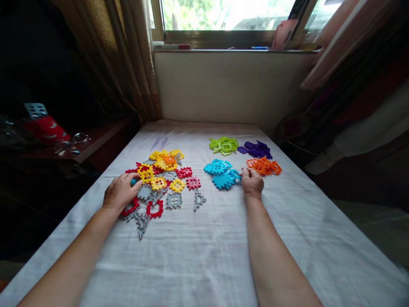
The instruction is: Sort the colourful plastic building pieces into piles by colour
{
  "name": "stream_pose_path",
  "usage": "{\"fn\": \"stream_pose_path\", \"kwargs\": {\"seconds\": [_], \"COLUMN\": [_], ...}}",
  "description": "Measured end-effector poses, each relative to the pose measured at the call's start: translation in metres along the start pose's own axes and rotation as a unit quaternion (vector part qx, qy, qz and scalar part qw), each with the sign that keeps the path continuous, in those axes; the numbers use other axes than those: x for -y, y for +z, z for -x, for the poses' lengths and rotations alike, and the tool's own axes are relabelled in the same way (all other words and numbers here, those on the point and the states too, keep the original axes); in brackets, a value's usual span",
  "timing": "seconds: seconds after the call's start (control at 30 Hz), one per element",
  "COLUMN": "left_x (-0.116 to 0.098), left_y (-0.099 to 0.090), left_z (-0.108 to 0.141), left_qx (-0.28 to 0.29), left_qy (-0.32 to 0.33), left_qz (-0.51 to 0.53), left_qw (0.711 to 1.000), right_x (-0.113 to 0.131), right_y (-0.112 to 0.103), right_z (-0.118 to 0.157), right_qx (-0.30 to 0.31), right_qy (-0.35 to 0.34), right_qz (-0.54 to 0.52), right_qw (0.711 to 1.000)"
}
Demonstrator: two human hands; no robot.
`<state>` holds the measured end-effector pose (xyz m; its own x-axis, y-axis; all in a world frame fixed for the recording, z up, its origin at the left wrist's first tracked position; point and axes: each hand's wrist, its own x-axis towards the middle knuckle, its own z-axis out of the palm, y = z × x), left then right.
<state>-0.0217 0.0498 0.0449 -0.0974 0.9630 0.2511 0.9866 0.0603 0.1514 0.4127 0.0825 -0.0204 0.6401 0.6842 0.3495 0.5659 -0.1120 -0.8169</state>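
My left hand (120,191) is at the left side of a mixed pile, its fingers closed on a small blue interlocking plastic tile (133,182). Yellow tiles (159,183), grey tiles (174,200) and red tiles (155,209) lie loose and overlapping around it. My right hand (252,182) is closed at the right edge of a heap of blue tiles (225,180), with thumb and fingertips pinching the edge of a blue tile there. Its fingers partly hide that tile. Just behind this hand lies a heap of orange tiles (263,165).
Lime green tiles (223,146) and dark purple tiles (255,149) form heaps at the far right of the cloth-covered table (179,264). A wall and window (223,15) stand behind it. At left, a side table (105,138) holds glasses (73,144).
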Motion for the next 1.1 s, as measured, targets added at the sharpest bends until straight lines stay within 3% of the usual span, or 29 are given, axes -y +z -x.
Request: {"fn": "stream_pose_path", "kwargs": {"seconds": [0.13,0.37,0.7,0.9,1.1], "left_x": [0.013,0.003,0.009,0.004,0.011], "left_y": [0.008,0.006,0.010,0.002,-0.004], "left_z": [-0.003,-0.004,0.002,0.000,-0.001], "left_qx": [0.021,0.048,0.044,0.064,0.054], "left_qy": [-0.008,-0.019,-0.001,-0.036,0.010], "left_qz": [-0.021,-0.024,-0.025,-0.014,0.032], "left_qw": [1.000,0.998,0.999,0.997,0.998], "right_x": [0.002,0.004,0.003,0.000,0.002], "right_y": [-0.002,-0.003,-0.002,0.000,-0.002], "right_z": [0.000,0.000,0.000,-0.001,0.000], "right_qx": [0.004,0.011,0.008,0.017,0.015], "right_qy": [0.015,0.025,0.011,0.013,0.009], "right_qz": [-0.001,0.001,0.000,-0.002,-0.001], "right_qw": [1.000,1.000,1.000,1.000,1.000]}}
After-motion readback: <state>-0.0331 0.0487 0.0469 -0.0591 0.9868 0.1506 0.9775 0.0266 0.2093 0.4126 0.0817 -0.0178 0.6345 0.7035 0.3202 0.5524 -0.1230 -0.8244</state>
